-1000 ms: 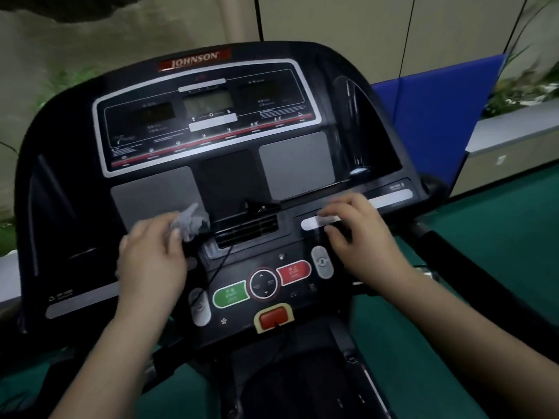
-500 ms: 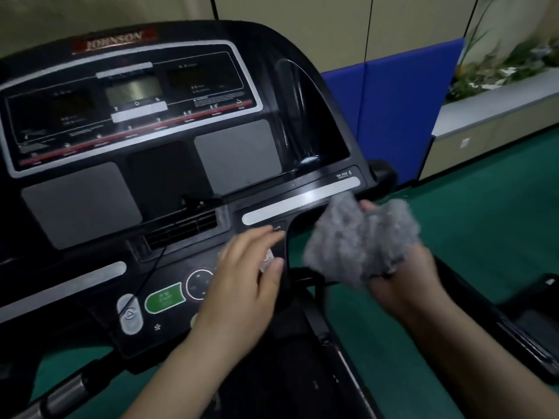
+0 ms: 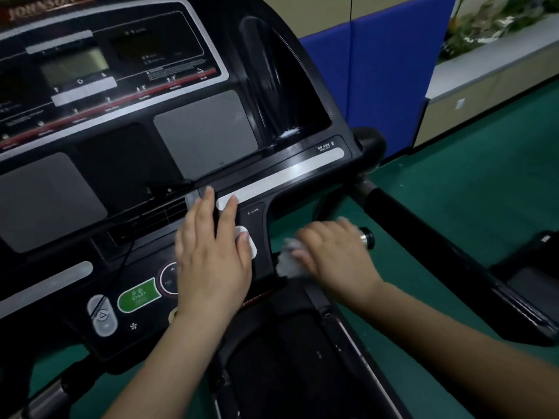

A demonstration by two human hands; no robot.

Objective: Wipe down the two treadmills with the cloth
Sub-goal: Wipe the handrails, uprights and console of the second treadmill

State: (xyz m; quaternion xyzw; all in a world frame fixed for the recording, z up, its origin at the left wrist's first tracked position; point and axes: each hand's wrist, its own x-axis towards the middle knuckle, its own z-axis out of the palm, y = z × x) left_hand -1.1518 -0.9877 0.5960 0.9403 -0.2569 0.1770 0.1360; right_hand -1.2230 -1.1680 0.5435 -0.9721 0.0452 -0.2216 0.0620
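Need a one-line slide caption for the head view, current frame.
Right hand presses the grey cloth against the treadmill console lower right edge while the left hand rests flat on its controls.

Green floor (image 3: pixel 453 213) is running across the whole room, kinda like sports flooring. A blue padded panel (image 3: pixel 390 71) is standing against the beige wall (image 3: pixel 317 13) behind it. Off to the right a long grey-topped ledge (image 3: pixel 496 58) is holding some plants (image 3: pixel 490 19), and the lighting is looking pretty dim overall
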